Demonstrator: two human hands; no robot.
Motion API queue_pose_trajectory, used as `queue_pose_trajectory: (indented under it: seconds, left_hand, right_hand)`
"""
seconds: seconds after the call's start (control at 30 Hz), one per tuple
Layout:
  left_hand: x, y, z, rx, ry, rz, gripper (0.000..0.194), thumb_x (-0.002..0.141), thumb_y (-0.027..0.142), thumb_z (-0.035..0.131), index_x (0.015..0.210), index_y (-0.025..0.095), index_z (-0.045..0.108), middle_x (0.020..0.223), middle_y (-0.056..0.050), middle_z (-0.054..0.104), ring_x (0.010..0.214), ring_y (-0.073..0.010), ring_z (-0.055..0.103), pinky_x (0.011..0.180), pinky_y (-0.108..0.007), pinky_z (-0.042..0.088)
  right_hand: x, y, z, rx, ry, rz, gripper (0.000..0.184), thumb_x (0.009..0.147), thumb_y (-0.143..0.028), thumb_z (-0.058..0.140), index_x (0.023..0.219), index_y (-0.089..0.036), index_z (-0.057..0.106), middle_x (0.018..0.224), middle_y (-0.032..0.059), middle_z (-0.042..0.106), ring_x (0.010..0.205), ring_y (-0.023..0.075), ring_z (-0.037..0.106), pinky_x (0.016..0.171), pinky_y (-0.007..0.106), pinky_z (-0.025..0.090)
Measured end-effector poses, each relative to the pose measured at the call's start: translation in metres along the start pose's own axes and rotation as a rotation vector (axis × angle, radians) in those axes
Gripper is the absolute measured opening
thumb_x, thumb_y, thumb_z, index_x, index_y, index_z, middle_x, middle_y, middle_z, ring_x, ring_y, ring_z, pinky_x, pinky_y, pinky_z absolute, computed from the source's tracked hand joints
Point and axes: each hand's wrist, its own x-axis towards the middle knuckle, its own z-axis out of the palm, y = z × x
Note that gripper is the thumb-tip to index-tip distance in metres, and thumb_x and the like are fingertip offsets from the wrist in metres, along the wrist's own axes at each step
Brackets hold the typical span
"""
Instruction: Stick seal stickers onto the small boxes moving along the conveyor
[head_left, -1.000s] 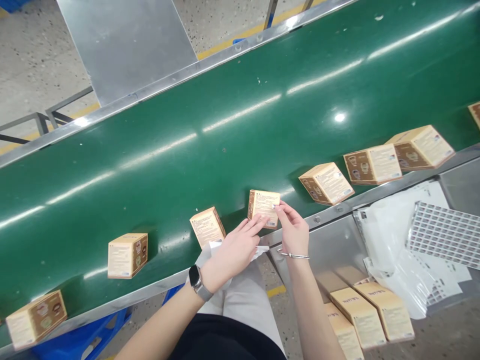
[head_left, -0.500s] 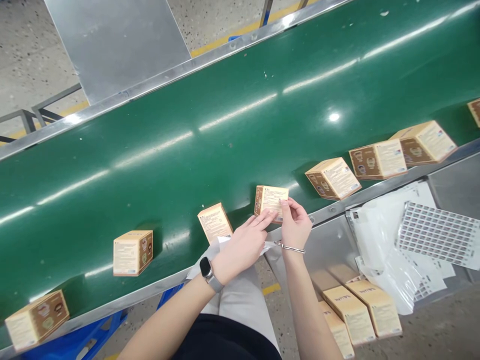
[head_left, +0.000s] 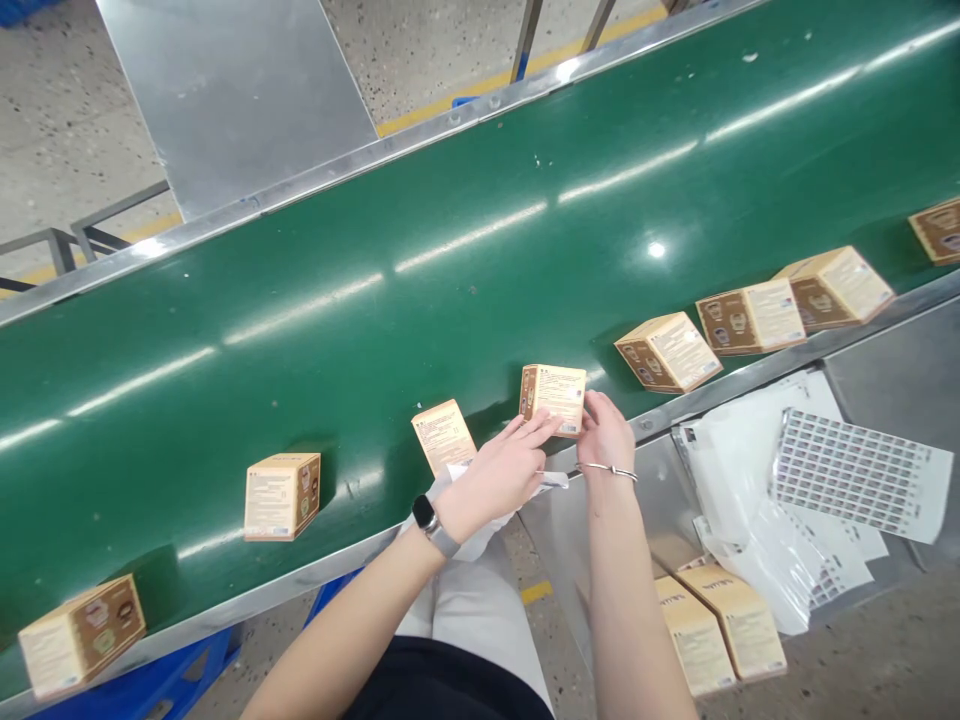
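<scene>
My left hand [head_left: 507,470], with a watch on its wrist, lays outstretched fingertips on the front of a small cream-and-brown cardboard box [head_left: 559,388]. A crumpled white sheet [head_left: 480,538] is held under its palm; the thumb is hidden. My right hand [head_left: 606,428], wearing a thin bracelet, grips the same box at its right side with curled fingers, partly out of sight. A small coloured sticker shows near the right edge of the box's printed face. Just left of my hands, another box [head_left: 444,436] stands on the green conveyor belt [head_left: 360,350], partly covered by the sheet.
More boxes stand along the belt's near side, including one at left [head_left: 271,500] and one at right [head_left: 666,352]. A metal side shelf [head_left: 885,385] bears a printed sticker sheet [head_left: 844,470] and clear plastic. Below it are two boxes [head_left: 739,620]. A metal rail edges the belt.
My right hand has gone from pinching at the box's front face to its right side. My left fingers stay on the box. The view has shifted slightly.
</scene>
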Motion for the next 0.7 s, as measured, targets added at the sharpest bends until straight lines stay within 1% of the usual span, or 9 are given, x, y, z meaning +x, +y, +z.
queue_pose_trajectory:
  seconds: [0.07, 0.13, 0.2, 0.23, 0.27, 0.3, 0.5, 0.6, 0.7]
  left_hand:
    - [-0.006, 0.003, -0.007, -0.094, 0.027, -0.033, 0.020, 0.096, 0.016, 0.048, 0.085, 0.016, 0.065, 0.143, -0.010, 0.055, 0.136, -0.0236, 0.048, 0.113, -0.038, 0.039]
    - [-0.017, 0.005, -0.016, -0.207, 0.029, -0.110, 0.017, 0.097, 0.021, 0.049, 0.092, 0.019, 0.065, 0.111, -0.006, 0.073, 0.106, -0.0217, 0.068, 0.091, -0.033, 0.051]
    - [-0.028, 0.007, -0.024, -0.308, 0.028, -0.172, 0.014, 0.098, 0.024, 0.050, 0.097, 0.021, 0.064, 0.087, 0.000, 0.073, 0.079, -0.0178, 0.069, 0.072, -0.028, 0.050]
    - [-0.033, 0.008, -0.027, -0.344, 0.032, -0.187, 0.014, 0.098, 0.026, 0.050, 0.098, 0.022, 0.064, 0.084, 0.001, 0.072, 0.074, -0.0165, 0.067, 0.068, -0.026, 0.047]
    - [-0.038, 0.008, -0.031, -0.371, 0.043, -0.201, 0.014, 0.098, 0.029, 0.051, 0.098, 0.022, 0.064, 0.085, 0.001, 0.071, 0.074, -0.0158, 0.065, 0.066, -0.025, 0.045]
    - [-0.043, 0.007, -0.034, -0.393, 0.052, -0.221, 0.014, 0.097, 0.031, 0.053, 0.098, 0.022, 0.063, 0.085, 0.001, 0.070, 0.074, -0.0156, 0.064, 0.066, -0.024, 0.043]
    - [-0.064, 0.005, -0.046, -0.413, 0.009, -0.390, 0.016, 0.093, 0.031, 0.057, 0.083, 0.020, 0.063, 0.068, 0.003, 0.062, 0.061, -0.0138, 0.055, 0.057, -0.023, 0.035]
    - [-0.069, 0.005, -0.046, -0.411, 0.015, -0.402, 0.021, 0.093, 0.029, 0.054, 0.078, 0.019, 0.064, 0.062, 0.003, 0.060, 0.056, -0.0126, 0.052, 0.055, -0.024, 0.032]
    - [-0.070, 0.005, -0.043, -0.448, 0.019, -0.420, 0.024, 0.093, 0.027, 0.051, 0.076, 0.018, 0.065, 0.061, 0.002, 0.062, 0.056, -0.0128, 0.054, 0.055, -0.024, 0.033]
  right_hand:
    - [-0.004, -0.018, -0.016, 0.000, -0.026, -0.039, 0.038, 0.074, -0.055, 0.066, 0.089, -0.023, 0.054, 0.092, 0.0036, 0.064, 0.085, 0.0202, 0.066, 0.075, 0.040, 0.059]
    - [-0.017, -0.041, -0.034, -0.049, -0.169, -0.139, 0.032, 0.074, -0.047, 0.072, 0.093, -0.023, 0.061, 0.100, 0.0051, 0.067, 0.094, 0.0202, 0.066, 0.086, 0.039, 0.056]
    - [-0.032, -0.063, -0.050, -0.231, -0.643, -0.323, 0.026, 0.079, -0.041, 0.070, 0.097, -0.023, 0.066, 0.102, 0.0067, 0.071, 0.094, 0.0211, 0.068, 0.086, 0.038, 0.057]
    - [-0.039, -0.071, -0.055, -0.302, -0.832, -0.383, 0.023, 0.081, -0.039, 0.069, 0.098, -0.023, 0.068, 0.100, 0.0065, 0.073, 0.090, 0.0208, 0.070, 0.082, 0.036, 0.058]
    - [-0.044, -0.077, -0.058, -0.363, -0.977, -0.430, 0.021, 0.084, -0.037, 0.067, 0.100, -0.023, 0.069, 0.097, 0.0059, 0.075, 0.086, 0.0203, 0.071, 0.079, 0.035, 0.060]
    - [-0.048, -0.081, -0.060, -0.399, -1.053, -0.458, 0.021, 0.086, -0.035, 0.065, 0.102, -0.023, 0.069, 0.093, 0.0048, 0.076, 0.082, 0.0195, 0.072, 0.075, 0.033, 0.061]
    - [-0.051, -0.081, -0.053, -0.471, -1.118, -0.695, 0.019, 0.095, -0.024, 0.053, 0.108, -0.023, 0.066, 0.085, 0.0017, 0.075, 0.073, 0.0155, 0.072, 0.068, 0.027, 0.060]
    - [-0.053, -0.079, -0.050, -0.510, -1.139, -0.918, 0.020, 0.097, -0.020, 0.048, 0.102, -0.023, 0.068, 0.088, 0.0036, 0.074, 0.076, 0.0161, 0.070, 0.067, 0.028, 0.058]
    - [-0.058, -0.076, -0.050, -0.600, -1.078, -1.158, 0.024, 0.097, -0.015, 0.047, 0.097, -0.023, 0.069, 0.088, 0.0058, 0.074, 0.076, 0.0186, 0.069, 0.069, 0.033, 0.056]
